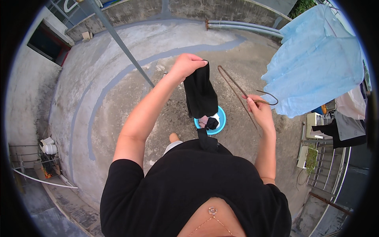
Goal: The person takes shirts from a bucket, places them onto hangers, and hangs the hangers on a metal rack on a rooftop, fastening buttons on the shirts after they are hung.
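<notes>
My left hand [189,65] pinches the top of a black cloth garment [200,93], which hangs down in folds in front of me. In my right hand [258,110] is a thin brown clothes hanger [232,80], gripped near its hook, with its narrow end pointing away from me. Hanger and garment are apart. Below the garment a blue plastic basin [221,126] stands on the ground, partly covered by the hanging cloth. Inside it lie a black bundle of cloth [212,123], a pinkish cloth [203,121] and something white.
A light blue sheet-like cloth [314,65] hangs at the right, close to my right hand. A grey metal pole [124,49] slants up at the left. Metal pipes [242,26] lie by the far wall [192,11]. Dark laundry [340,130] and a metal railing [322,166] are at the right.
</notes>
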